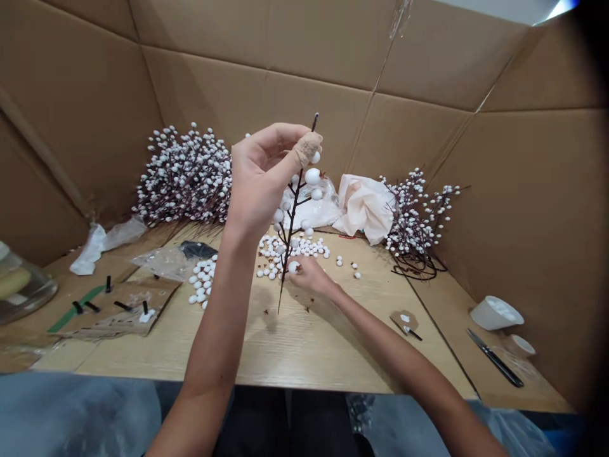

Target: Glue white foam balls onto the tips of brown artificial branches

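Observation:
My left hand [266,174] is raised above the table, fingers pinched on the upper part of a dark artificial twig [291,219] that carries a few white foam berries. One fingertip is wrapped in tan tape. The twig hangs nearly upright, its lower end just above the wooden tabletop [295,343]. My right hand [307,274] rests low on the table beside the twig, fingers closed on a single white berry [294,266]. Several loose white berries [285,251] lie scattered right behind it.
Finished berry branches are heaped at the back left [185,174] and back right [413,216]. A crumpled pale bag [364,206] lies between them. A white bowl [495,313] and a knife [495,358] lie at the right, cardboard pieces with black clips [114,308] at the left. Cardboard walls surround the table.

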Tool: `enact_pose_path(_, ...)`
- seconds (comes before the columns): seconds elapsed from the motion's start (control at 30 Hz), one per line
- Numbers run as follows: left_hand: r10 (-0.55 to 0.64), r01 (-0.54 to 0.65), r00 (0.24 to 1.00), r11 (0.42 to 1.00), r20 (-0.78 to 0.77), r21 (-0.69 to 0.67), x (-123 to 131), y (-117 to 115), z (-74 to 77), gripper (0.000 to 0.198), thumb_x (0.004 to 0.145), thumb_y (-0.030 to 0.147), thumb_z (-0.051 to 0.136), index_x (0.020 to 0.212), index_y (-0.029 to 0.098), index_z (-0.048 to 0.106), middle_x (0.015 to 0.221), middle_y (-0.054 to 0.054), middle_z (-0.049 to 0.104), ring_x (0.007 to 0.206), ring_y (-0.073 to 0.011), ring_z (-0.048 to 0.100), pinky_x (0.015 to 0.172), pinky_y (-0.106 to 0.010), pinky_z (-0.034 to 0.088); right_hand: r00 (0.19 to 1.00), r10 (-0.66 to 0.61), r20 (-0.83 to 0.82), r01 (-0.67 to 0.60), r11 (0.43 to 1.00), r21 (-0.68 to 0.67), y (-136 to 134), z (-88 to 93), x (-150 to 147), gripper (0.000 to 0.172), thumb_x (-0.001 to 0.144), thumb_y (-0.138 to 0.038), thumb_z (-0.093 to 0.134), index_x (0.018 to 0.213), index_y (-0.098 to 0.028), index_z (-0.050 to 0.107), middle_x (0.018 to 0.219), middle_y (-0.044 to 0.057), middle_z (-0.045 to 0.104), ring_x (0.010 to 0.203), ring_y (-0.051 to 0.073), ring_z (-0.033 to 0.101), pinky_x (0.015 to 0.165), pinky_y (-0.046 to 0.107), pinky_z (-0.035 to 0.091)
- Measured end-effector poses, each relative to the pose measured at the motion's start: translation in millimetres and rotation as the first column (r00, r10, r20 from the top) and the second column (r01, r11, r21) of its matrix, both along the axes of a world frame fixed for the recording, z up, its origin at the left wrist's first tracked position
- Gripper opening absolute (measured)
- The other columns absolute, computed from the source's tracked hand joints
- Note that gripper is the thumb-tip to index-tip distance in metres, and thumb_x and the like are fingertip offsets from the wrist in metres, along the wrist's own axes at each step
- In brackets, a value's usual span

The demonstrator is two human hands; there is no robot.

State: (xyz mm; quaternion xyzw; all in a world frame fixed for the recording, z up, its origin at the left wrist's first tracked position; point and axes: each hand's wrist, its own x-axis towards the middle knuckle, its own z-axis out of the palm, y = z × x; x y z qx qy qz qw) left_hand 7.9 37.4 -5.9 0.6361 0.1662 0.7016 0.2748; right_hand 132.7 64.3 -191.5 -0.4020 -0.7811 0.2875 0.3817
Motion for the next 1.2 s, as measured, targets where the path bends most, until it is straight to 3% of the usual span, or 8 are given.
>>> enact_pose_path(0.17, -0.017, 0.016, 1.000, 0.998, -0.020, -0.058, -3, -6, 1.7, 0.021, 0.071, 0.039, 0.075, 0.076, 0.019, 0.068, 0.074, -0.003, 0.069, 0.072, -0.0162, 0.066, 0.055, -0.024, 0.051, 0.998, -0.032, 0.058, 0.024, 0.990, 0.142, 5, -27.8, -10, 0.014, 0.064, -0.018, 0.068, 0.057, -0.027, 0.061, 0.047, -0.006, 0.050, 0.042, 0.010, 0.042, 0.041, 0.025, 0.034)
enact_pose_path(0.27, -0.037, 0.034, 0.999, 0.995, -0.030, -0.098, -4, -10, 2.3, 0.020, 0.071, 0.037, 0.075, 0.075, 0.018, 0.070, 0.074, -0.004, 0.069, 0.071, -0.0162, 0.065, 0.054, -0.024, 0.051, 0.999, -0.013, 0.029, 0.007, 0.979, 0.202, 7, -25.5, -13, 0.015, 0.066, -0.017, 0.067, 0.059, -0.028, 0.061, 0.048, -0.005, 0.052, 0.043, 0.012, 0.044, 0.040, 0.026, 0.036)
enact_pose_path(0.37, -0.071, 0.066, 0.997, 0.991, -0.043, -0.115, -4, -13, 2.4, 0.015, 0.071, 0.033, 0.075, 0.073, 0.018, 0.071, 0.070, -0.003, 0.068, 0.067, -0.0154, 0.065, 0.052, -0.024, 0.050, 0.998, 0.046, -0.044, -0.041, 0.993, 0.112, 4, 2.9, -7, 0.011, 0.071, -0.020, 0.064, 0.064, -0.028, 0.062, 0.055, -0.004, 0.057, 0.051, 0.013, 0.052, 0.048, 0.028, 0.045)
enact_pose_path(0.43, -0.096, 0.087, 0.993, 0.988, -0.064, -0.124, -4, -14, 2.1, 0.011, 0.072, 0.029, 0.074, 0.071, 0.018, 0.072, 0.069, -0.003, 0.069, 0.064, -0.0144, 0.065, 0.052, -0.024, 0.049, 0.993, 0.077, -0.093, -0.073, 0.997, 0.038, -1, 34.2, 2, 0.010, 0.077, -0.028, 0.058, 0.070, -0.025, 0.064, 0.061, -0.003, 0.059, 0.057, 0.013, 0.056, 0.053, 0.027, 0.050)
enact_pose_path(0.57, -0.155, 0.137, 0.979, 0.981, -0.132, -0.137, -1, -14, 0.5, 0.008, 0.072, 0.027, 0.074, 0.071, 0.019, 0.073, 0.071, -0.003, 0.071, 0.064, -0.0132, 0.065, 0.055, -0.023, 0.050, 0.955, 0.108, -0.276, -0.123, 0.992, -0.039, -21, 103.4, 28, 0.025, 0.083, -0.040, 0.055, 0.089, -0.019, 0.066, 0.075, 0.000, 0.062, 0.066, 0.010, 0.062, 0.061, 0.024, 0.057)
enact_pose_path(0.7, -0.207, 0.180, 0.960, 0.972, -0.188, -0.151, 6, -13, -2.1, 0.007, 0.072, 0.027, 0.074, 0.074, 0.019, 0.074, 0.072, -0.003, 0.072, 0.065, -0.0132, 0.065, 0.057, -0.022, 0.051, 0.854, 0.112, -0.508, -0.085, 0.993, 0.077, -45, 148.4, 50, 0.021, 0.081, -0.037, 0.063, 0.094, -0.021, 0.067, 0.084, 0.001, 0.063, 0.072, 0.011, 0.062, 0.066, 0.028, 0.059)
enact_pose_path(0.93, -0.253, 0.215, 0.934, 0.962, -0.253, -0.168, 23, -14, -4.8, 0.009, 0.073, 0.027, 0.074, 0.075, 0.018, 0.074, 0.074, -0.005, 0.072, 0.065, -0.0149, 0.066, 0.057, -0.023, 0.054, 0.749, 0.084, -0.657, 0.086, 0.971, 0.223, -57, 164.6, 68, 0.012, 0.081, -0.034, 0.064, 0.086, -0.023, 0.066, 0.080, 0.000, 0.062, 0.068, 0.010, 0.059, 0.064, 0.027, 0.056)
enact_pose_path(1.2, -0.284, 0.245, 0.911, 0.956, -0.298, -0.163, 40, -22, -5.2, 0.009, 0.071, 0.026, 0.075, 0.072, 0.018, 0.073, 0.068, -0.004, 0.070, 0.062, -0.0152, 0.066, 0.055, -0.024, 0.054, 0.777, 0.075, -0.625, 0.117, 0.959, 0.260, -65, 169.6, 80, 0.017, 0.082, -0.040, 0.061, 0.089, -0.025, 0.066, 0.080, -0.001, 0.061, 0.065, 0.010, 0.058, 0.063, 0.027, 0.055)
